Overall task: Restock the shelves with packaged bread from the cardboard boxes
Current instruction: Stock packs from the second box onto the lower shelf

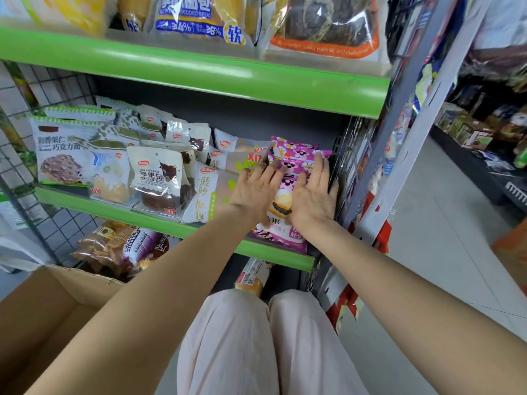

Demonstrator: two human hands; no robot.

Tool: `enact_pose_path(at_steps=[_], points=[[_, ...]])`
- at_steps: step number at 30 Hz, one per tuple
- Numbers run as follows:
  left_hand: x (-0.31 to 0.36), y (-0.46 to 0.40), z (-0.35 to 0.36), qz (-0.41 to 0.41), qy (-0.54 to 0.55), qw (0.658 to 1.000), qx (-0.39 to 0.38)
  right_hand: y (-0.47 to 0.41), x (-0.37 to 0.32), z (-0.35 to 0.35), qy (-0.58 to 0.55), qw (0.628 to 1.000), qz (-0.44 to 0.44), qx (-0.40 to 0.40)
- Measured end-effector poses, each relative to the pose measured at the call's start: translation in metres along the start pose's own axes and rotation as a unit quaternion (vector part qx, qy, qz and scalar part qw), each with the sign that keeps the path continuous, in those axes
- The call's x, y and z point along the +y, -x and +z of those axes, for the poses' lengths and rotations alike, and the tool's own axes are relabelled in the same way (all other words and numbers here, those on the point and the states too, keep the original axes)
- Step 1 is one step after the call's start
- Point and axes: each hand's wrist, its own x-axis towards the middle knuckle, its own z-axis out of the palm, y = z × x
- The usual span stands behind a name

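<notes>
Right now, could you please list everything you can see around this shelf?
Pink packs: a stack, count unclear, pink with flowers, right end of middle shelf, under both hands.
White packs: several, white with dark bread, middle shelf, left of centre.
Pineapple pack: one, cream and green, left of the pink packs.
Green shelves: two edges visible, green.
Top packs: several, blue, yellow, orange, top shelf.
Bottom packs: several, brown and purple, bottom shelf.
Box: one, brown cardboard, open, lower left.
Wire grid: one, dark, left side.
Left hand: fingers straight, on the pink packs.
Right hand: fingers straight, on the pink packs.
Legs: pale pink trousers, bottom centre.
</notes>
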Motion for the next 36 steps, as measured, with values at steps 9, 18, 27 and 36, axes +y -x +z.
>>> enact_pose_path(at_steps=[9,18,27,36], points=[[-0.002,0.006,-0.001,-0.024,0.047,0.999,-0.013,0.0,0.003,-0.001,-0.229,0.968,0.03,-0.094],[-0.007,0.012,-0.004,-0.022,0.062,0.997,-0.029,-0.009,-0.004,-0.027,-0.399,0.896,0.103,-0.163],[-0.026,-0.005,-0.015,0.069,0.027,0.995,-0.062,-0.08,-0.009,-0.037,-0.248,0.941,0.206,-0.103],[-0.031,-0.013,0.007,0.085,0.051,0.995,-0.007,-0.126,-0.008,-0.013,-0.224,0.932,0.16,-0.236]])
